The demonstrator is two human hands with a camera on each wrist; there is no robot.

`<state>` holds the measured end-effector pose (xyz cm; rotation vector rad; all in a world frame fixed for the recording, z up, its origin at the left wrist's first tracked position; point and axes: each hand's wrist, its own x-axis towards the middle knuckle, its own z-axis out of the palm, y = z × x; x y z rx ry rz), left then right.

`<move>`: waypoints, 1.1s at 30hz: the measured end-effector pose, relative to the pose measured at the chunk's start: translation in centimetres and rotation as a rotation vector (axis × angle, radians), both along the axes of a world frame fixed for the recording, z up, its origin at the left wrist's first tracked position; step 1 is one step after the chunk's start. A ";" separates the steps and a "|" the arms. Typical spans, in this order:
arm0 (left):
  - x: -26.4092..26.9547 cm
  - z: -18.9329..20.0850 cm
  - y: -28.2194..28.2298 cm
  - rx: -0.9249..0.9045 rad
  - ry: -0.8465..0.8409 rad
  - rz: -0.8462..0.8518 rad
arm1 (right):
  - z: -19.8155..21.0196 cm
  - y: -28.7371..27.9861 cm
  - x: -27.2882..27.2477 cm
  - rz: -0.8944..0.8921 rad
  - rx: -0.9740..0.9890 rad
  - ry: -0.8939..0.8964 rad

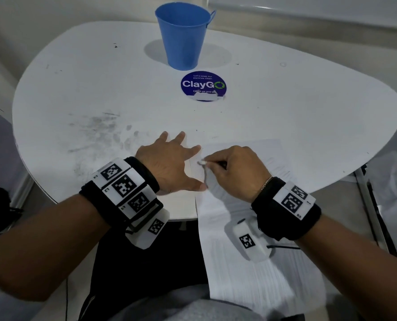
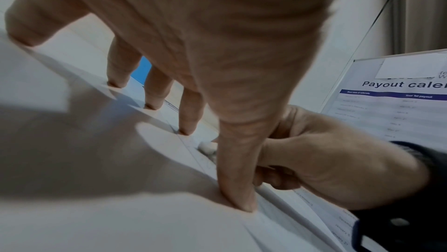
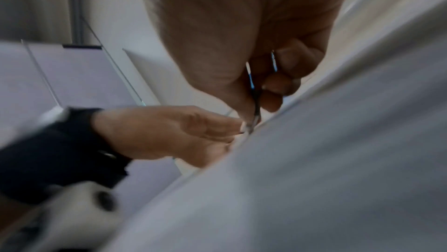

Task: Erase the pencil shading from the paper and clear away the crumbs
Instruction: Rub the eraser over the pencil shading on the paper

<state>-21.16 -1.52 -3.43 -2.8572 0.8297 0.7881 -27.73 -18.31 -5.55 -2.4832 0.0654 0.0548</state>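
our left hand (image 1: 169, 165) lies flat with fingers spread, pressing the left edge of the white printed paper sheet (image 1: 246, 228) against the white rounded table (image 1: 100, 89); the thumb tip pins the sheet near the table's front edge. just beside it, touching distance from that thumb, our right hand (image 1: 236, 167) is curled around a small white eraser (image 1: 202, 162), pinching it in the fingertips with its end on the paper. whether a thin dark thing under the fingers is pencil shading or something held, we cannot tell. faint pencil strokes (image 1: 278, 169) show to the right of the right hand. the sheet overhangs the table's near edge toward our lap. farther back sit a round blue claygo sticker (image 1: 203, 85) and a blue metal bucket (image 1: 183, 35), well apart from the hands. grey smudges (image 1: 97, 128) mark the table to the left.
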 end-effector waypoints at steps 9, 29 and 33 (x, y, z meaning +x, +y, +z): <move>-0.1 0.1 0.0 -0.001 -0.015 -0.013 | 0.4 -0.4 0.3 0.004 0.008 0.042; 0.2 0.0 0.1 0.026 0.016 -0.021 | 1.0 -0.5 0.2 -0.005 -0.062 0.009; 0.0 0.0 0.1 0.028 0.002 -0.031 | 1.0 0.8 -1.0 0.063 -0.037 0.050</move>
